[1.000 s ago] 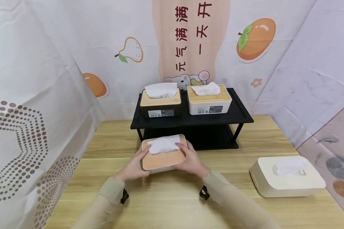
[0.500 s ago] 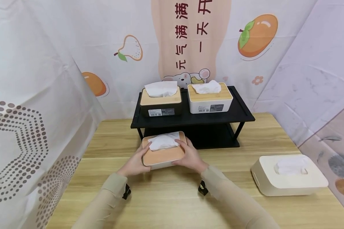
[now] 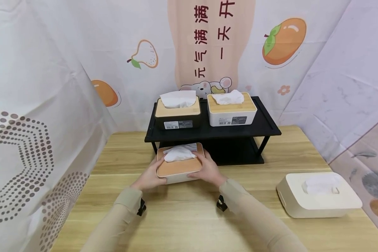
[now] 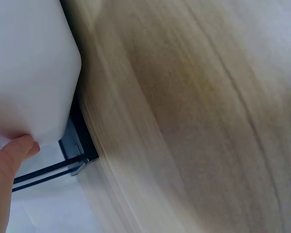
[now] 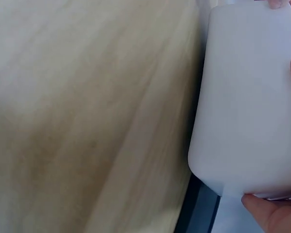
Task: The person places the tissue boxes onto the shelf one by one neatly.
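Note:
Both hands hold a white tissue box with a wooden lid [image 3: 177, 167] at the front left of the black two-tier rack [image 3: 208, 131]. My left hand [image 3: 149, 175] grips its left end and my right hand [image 3: 208, 170] its right end, thumbs on the lid. White tissue [image 3: 179, 153] pokes out of the slot. The box sits slightly askew, its back edge close to the lower shelf [image 3: 234, 152]. In the left wrist view the box's smooth white side [image 4: 31, 63] hides most of the left hand [image 4: 5, 170]. The right wrist view shows its white side [image 5: 247, 97] too.
On the upper shelf stand a black tissue box with a wooden lid [image 3: 177, 111] and a white one with a bamboo lid [image 3: 231, 103]. A cream tissue box [image 3: 318, 201] lies on the wooden table [image 3: 182, 224] at the right. Printed cloth [image 3: 113, 28] hangs behind.
The hands have moved the tissue box slightly away from the person, closer to the rack's lower shelf. The grip stays the same, and the other boxes have not moved.

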{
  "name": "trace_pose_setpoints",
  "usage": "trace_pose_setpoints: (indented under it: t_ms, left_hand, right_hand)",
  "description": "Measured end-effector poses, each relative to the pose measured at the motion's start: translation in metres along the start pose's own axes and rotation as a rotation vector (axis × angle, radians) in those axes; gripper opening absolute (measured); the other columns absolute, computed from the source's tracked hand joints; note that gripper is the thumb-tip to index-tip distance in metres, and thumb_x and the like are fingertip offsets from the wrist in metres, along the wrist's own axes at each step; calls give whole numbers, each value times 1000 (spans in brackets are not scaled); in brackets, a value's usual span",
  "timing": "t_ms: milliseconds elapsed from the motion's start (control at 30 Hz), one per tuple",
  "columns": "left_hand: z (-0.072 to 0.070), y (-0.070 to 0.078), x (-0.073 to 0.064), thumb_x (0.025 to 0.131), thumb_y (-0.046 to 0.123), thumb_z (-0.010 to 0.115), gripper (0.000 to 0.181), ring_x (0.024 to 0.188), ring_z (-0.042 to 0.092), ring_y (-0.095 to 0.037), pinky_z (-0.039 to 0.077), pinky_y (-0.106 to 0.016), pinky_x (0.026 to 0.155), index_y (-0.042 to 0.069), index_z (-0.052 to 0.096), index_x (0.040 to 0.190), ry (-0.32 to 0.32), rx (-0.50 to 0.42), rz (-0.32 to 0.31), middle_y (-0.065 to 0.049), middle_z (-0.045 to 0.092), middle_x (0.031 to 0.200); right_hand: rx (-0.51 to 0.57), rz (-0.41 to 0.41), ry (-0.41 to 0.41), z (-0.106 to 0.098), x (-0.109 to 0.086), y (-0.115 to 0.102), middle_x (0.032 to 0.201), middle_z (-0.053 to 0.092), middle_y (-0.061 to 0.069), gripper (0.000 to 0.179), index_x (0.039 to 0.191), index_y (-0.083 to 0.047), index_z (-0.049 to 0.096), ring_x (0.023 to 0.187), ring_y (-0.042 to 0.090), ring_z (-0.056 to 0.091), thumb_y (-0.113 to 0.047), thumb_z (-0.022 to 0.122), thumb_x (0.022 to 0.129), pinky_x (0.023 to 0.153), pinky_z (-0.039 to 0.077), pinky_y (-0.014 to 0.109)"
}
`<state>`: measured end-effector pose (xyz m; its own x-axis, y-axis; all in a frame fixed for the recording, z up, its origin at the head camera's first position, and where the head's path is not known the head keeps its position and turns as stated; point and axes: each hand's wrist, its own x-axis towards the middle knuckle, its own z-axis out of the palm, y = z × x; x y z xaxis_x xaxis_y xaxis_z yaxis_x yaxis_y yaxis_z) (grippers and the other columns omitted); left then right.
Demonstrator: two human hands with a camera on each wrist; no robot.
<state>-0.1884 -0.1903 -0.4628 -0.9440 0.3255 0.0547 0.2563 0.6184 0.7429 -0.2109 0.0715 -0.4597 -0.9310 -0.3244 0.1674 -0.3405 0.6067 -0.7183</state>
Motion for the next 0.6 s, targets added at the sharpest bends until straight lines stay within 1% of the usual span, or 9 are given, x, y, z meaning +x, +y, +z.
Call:
trace_pose_setpoints:
  t_ms: [133,233,367,500,600]
  left_hand:
    - [-3,1,3,67,9,69,93,135,29,-43,33,-53,104,8,27,150,3,1,-31,-27,4,156]
    - [-5,3,6,71,9,68,86,136,27,-47,32,-56,105,3,30,148,33,6,-34,-31,9,154]
    - [-7,6,10,76,10,68,78,136,27,-48,33,-56,105,0,33,145,61,32,-48,-33,15,151]
    - [-7,8,11,78,11,68,75,135,29,-48,36,-54,104,-1,35,145,65,33,-66,-34,16,151]
    - [-6,8,11,80,10,68,73,133,34,-47,41,-50,100,1,36,145,75,16,-72,-33,16,151]
  right_hand:
    - [-32,17,-20,-2,6,-1,148,28,29,88,138,-17,49,126,42,43,-37,88,62,99,42,50]
    - [-46,26,-23,-4,10,-2,149,27,30,89,139,-17,49,127,43,43,-40,88,62,99,42,50]
    - [-65,22,-46,-8,18,1,150,25,31,89,140,-14,47,131,43,39,-41,86,65,101,41,50]
    - [-64,-14,-105,-14,24,6,148,27,31,84,141,-11,46,133,42,37,-35,84,69,103,39,49]
    - [-50,-47,-133,-19,26,10,147,28,32,82,141,-10,46,133,42,36,-26,84,71,103,39,49]
